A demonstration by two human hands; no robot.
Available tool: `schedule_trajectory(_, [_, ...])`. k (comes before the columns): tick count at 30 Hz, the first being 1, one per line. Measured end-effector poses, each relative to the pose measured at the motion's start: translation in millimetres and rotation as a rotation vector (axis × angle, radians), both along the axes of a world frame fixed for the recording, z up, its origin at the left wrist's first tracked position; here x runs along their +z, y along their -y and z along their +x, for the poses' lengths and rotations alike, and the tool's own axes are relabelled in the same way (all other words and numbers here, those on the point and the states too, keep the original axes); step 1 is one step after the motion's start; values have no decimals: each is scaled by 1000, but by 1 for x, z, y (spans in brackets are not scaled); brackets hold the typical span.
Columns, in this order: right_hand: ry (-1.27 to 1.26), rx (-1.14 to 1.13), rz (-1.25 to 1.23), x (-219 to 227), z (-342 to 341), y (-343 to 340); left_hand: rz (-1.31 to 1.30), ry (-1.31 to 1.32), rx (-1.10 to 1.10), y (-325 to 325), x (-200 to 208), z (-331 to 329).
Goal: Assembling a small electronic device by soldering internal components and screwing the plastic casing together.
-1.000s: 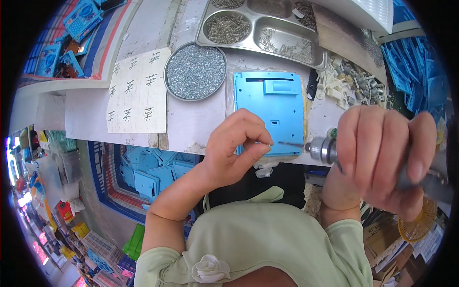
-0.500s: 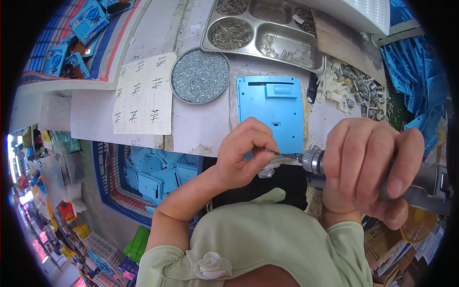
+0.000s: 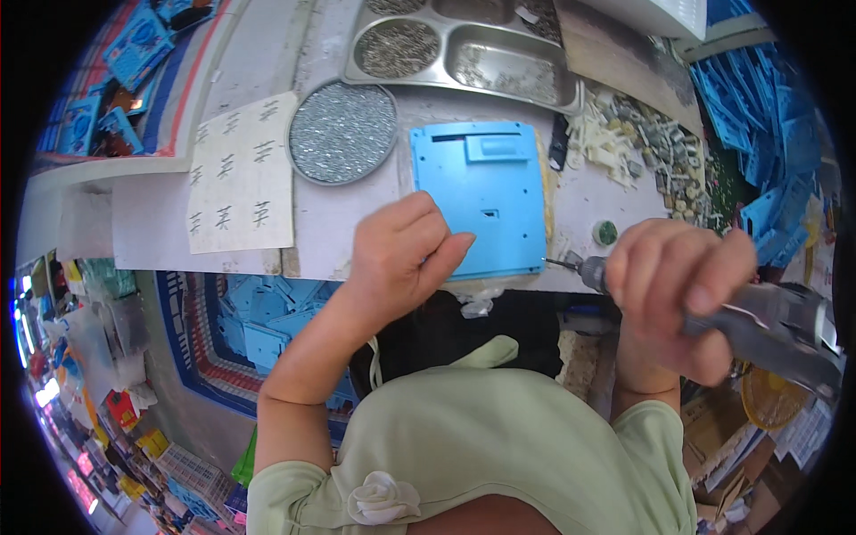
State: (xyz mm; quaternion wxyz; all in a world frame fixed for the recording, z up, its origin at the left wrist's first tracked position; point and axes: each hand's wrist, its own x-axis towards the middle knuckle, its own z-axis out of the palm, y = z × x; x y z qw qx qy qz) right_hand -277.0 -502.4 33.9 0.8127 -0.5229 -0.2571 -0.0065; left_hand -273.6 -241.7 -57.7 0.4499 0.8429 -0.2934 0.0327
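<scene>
A flat light-blue plastic casing (image 3: 473,192) lies on the table in front of me, with small holes near its edges and a raised box near its far edge. My right hand (image 3: 673,285) is wrapped round a grey electric screwdriver (image 3: 771,330), held nearly level. Its thin bit points left, with the tip at the casing's near right corner; whether it sits in a screw there is too small to tell. Over the casing's left edge, my left hand (image 3: 401,254) is closed, fingers curled in and thumb pressed against them. What it holds, if anything, is hidden.
Left of the casing is a round dish (image 3: 340,183) of silvery screws beside a paper sheet (image 3: 241,178). A steel compartment tray (image 3: 441,67) with small parts stands behind. White and metal parts (image 3: 655,156) lie right; a crate (image 3: 183,330) of blue pieces sits below the table's left side.
The screwdriver bit has left my left fingers and now meets the casing's near right corner. My left hand has drawn back left and closed. The whole view has shifted slightly.
</scene>
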Motion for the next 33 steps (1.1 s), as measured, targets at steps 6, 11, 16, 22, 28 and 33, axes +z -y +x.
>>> schedule_trajectory(6, [-185, -21, -74, -31, -28, 11, 83, 200, -45, 31, -6, 9])
schedule_trajectory(11, [-135, -42, -103, -43, -26, 1, 118, 134, -82, 28, -14, 9])
schedule_trajectory(16, [119, 28, -264, -51, -16, -4, 109, 138, -78, 29, -16, 9])
schedule_trajectory(22, [84, 105, -117, -37, 11, -1, 73, 130, -83, 28, -19, 11])
schedule_trajectory(28, [177, 88, -275, -49, 21, -24, 37, 106, -64, 28, -22, 10])
schedule_trajectory(33, [116, 163, -177, -38, 38, -13, 32, 86, -62, 26, -25, 10])
